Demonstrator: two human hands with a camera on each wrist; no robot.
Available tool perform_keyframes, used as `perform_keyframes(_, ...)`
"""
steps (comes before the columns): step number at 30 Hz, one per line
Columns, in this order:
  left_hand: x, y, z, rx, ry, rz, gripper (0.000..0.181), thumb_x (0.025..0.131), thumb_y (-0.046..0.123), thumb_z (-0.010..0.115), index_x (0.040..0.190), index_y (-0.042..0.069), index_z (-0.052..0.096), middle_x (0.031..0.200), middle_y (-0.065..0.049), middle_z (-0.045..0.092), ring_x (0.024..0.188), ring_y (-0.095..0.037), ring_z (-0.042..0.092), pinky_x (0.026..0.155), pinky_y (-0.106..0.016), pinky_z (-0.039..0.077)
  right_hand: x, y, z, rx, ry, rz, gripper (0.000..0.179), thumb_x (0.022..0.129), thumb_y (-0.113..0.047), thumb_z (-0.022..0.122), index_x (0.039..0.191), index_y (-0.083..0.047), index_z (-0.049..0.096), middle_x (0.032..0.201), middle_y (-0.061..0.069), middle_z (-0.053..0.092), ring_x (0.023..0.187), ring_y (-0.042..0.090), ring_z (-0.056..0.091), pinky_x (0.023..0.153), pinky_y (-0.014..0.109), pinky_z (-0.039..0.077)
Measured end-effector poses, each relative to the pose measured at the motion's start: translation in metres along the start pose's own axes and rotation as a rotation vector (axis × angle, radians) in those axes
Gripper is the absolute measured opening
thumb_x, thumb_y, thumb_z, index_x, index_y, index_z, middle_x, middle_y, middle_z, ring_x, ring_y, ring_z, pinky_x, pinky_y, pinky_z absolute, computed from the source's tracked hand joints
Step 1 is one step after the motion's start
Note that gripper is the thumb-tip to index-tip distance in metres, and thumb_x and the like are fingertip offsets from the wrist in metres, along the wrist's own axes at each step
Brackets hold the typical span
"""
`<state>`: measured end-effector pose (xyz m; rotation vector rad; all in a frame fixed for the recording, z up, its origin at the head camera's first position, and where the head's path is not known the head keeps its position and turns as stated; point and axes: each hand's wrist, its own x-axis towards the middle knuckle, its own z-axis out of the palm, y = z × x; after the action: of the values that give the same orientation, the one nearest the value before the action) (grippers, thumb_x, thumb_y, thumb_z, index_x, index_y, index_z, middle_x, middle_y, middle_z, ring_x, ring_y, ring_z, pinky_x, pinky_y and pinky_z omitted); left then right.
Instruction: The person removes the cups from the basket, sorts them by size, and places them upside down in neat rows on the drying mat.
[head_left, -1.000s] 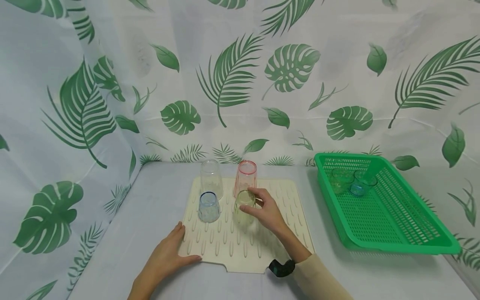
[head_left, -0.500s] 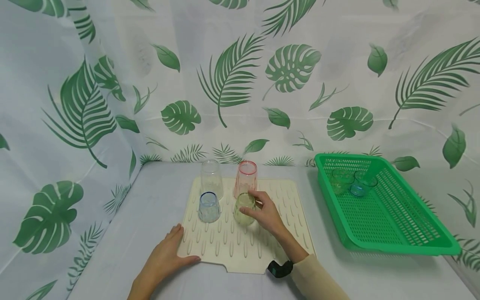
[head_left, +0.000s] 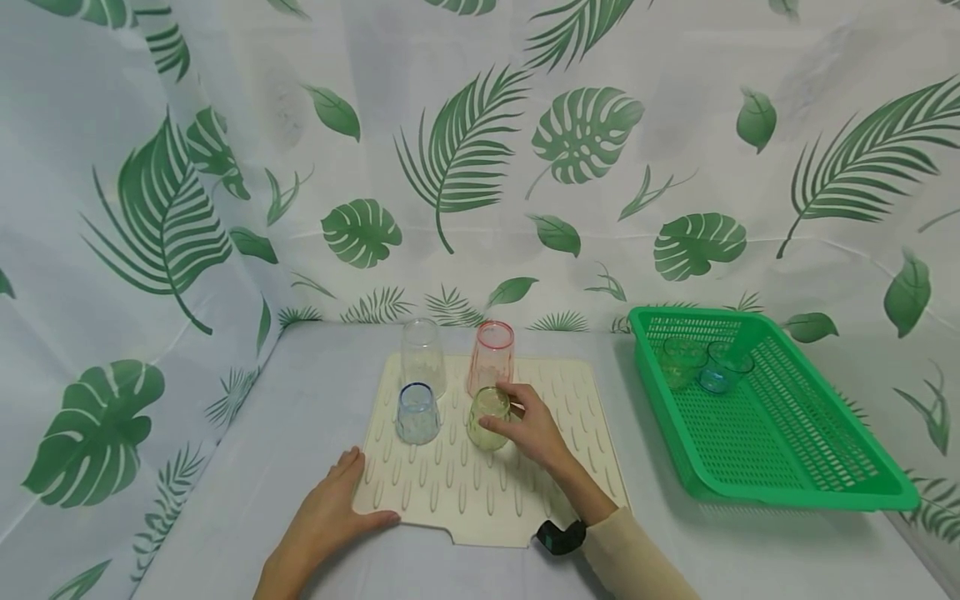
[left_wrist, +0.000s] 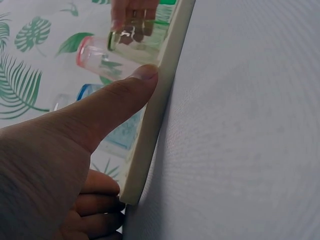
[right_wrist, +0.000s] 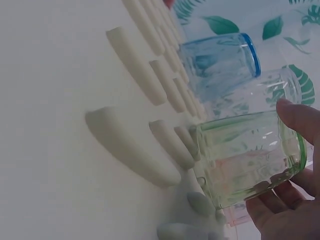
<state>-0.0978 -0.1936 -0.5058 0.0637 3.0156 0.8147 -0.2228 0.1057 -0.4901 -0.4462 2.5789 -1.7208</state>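
My right hand (head_left: 529, 428) pinches a short green-tinted glass (right_wrist: 245, 155) near its rim, thumb on one side and fingers on the other. The glass stands upright on a cream ridged drying mat (head_left: 465, 500). Behind it is a taller glass with a pink rim (head_left: 492, 350). To its left stands a short blue-rimmed glass (head_left: 417, 421), with a tall clear glass (head_left: 422, 346) behind that one. My left hand (head_left: 326, 508) rests at the mat's front left corner; in the left wrist view its thumb (left_wrist: 125, 92) lies along the mat's edge.
At the right is a green perforated plastic basket (head_left: 795, 498). Inside it, at the back left, are a greenish-yellow glass (head_left: 681, 362) and a blue glass (head_left: 720, 375). A leaf-printed white curtain (head_left: 480, 167) hangs behind the table.
My right hand has lowered the green glass slightly toward the front of the mat, and it has stayed there since half a second ago. The left hand has barely shifted.
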Motion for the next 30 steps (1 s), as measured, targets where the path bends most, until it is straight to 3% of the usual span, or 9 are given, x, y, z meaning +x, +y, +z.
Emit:
perform_keyframes(10,0.001,0.0,0.0,-0.027,-0.007,-0.01,0.116,0.061,0.068,0.072,0.14,-0.008,0.035,0.148,-0.025,0.034,0.139,-0.042,0.029,0.111,-0.055,0.03,-0.002,-0.003,-0.002,-0.017,-0.016,0.018,0.077,0.072,-0.034,0.081,0.136,-0.01,0.046,0.133,0.006,0.05,0.124,0.024,0.049,0.108,0.042,0.041)
perform_keyframes(18,0.001,0.003,0.0,-0.048,-0.036,-0.059,0.117,0.058,0.071,0.072,0.142,-0.003,0.036,0.15,-0.022,0.032,0.14,-0.04,0.027,0.111,-0.055,0.029,-0.003,-0.013,-0.01,-0.053,-0.008,-0.067,0.075,0.075,-0.031,0.079,0.136,-0.006,0.045,0.132,0.01,0.05,0.125,0.028,0.049,0.107,0.041,0.042)
perform_keyframes(30,0.0,0.002,0.001,-0.038,-0.028,-0.057,0.116,0.058,0.071,0.072,0.141,-0.003,0.037,0.15,-0.022,0.032,0.14,-0.04,0.028,0.111,-0.054,0.031,-0.003,-0.047,-0.037,-0.101,0.051,-0.147,0.066,0.08,-0.035,0.074,0.134,-0.008,0.047,0.132,0.009,0.049,0.126,0.027,0.048,0.107,0.042,0.042)
